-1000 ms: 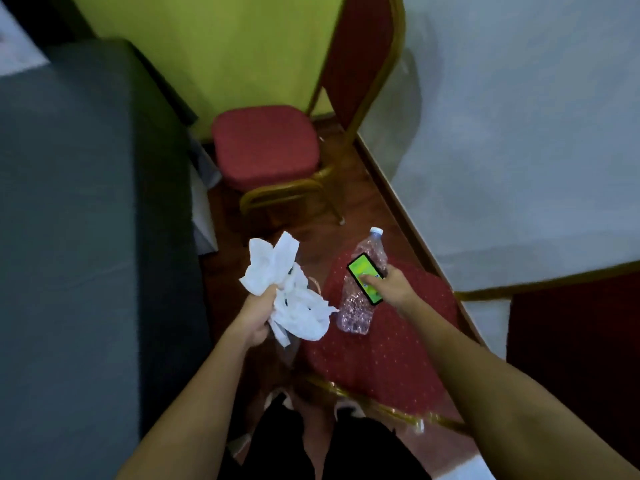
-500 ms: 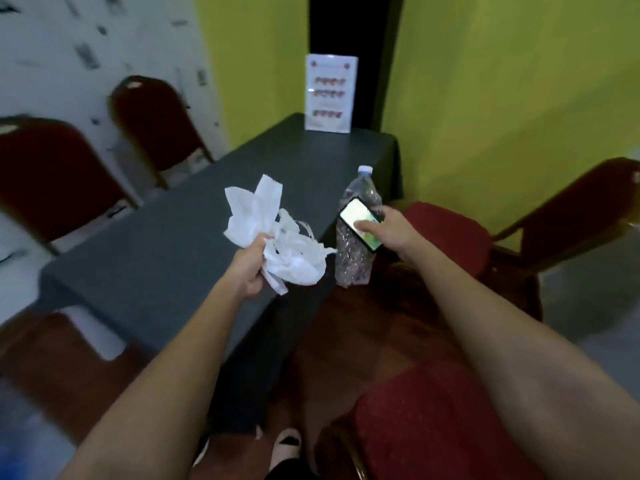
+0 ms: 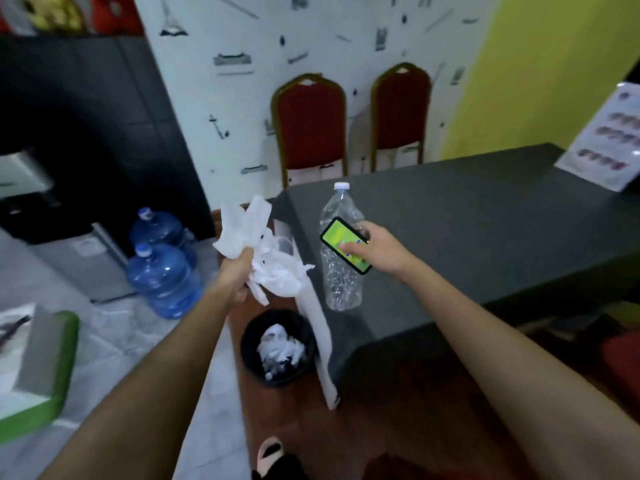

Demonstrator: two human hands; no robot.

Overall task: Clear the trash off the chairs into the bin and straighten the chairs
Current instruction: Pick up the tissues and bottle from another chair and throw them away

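My left hand (image 3: 234, 274) grips a bunch of crumpled white paper (image 3: 263, 251), held up above and a little left of the bin. My right hand (image 3: 375, 250) holds a clear, crushed plastic bottle (image 3: 337, 275) together with a phone (image 3: 345, 244) whose screen glows green. The black round bin (image 3: 252, 355) stands on the floor below my hands, beside the table corner, with white crumpled paper in it. Two red chairs with gold frames (image 3: 309, 129) (image 3: 401, 112) stand side by side against the patterned far wall.
A dark grey table (image 3: 467, 230) fills the right side, with a printed card (image 3: 609, 140) at its far end. Two blue water jugs (image 3: 162, 275) stand on the floor at left near a dispenser. A green-edged box (image 3: 45, 362) sits at the far left.
My view has swung left from the chair by the table to the bin and the far wall. Both hands keep their loads and now hang over the bin area.
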